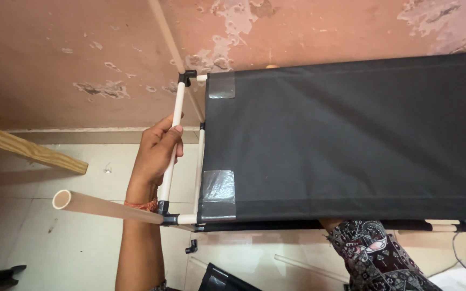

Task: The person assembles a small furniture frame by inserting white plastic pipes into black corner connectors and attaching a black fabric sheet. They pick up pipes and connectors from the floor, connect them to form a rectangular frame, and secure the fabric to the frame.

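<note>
Under black fabric shelf (351,140) – R arm (376,253) hidden, plank (28,148) nearby.

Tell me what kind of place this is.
Probably a room in a home, used for putting furniture together: a pink wall with peeling paint, a pale tiled floor, and a half-built tube-and-fabric shelf rack held by the left hand.

**Tight around the rack, open over the floor**

Blocked to the right by taut black fabric shelf (351,140), spanning nearly the whole frame. Narrow slot only between white side tube (171,145) and fabric edge, partly filled by left hand (155,153). Hemmed behind by peeling wall (82,54). Open over tiled floor (39,237) at left, apart from slanting wooden plank (28,151) and protruding tube (103,206).
</note>
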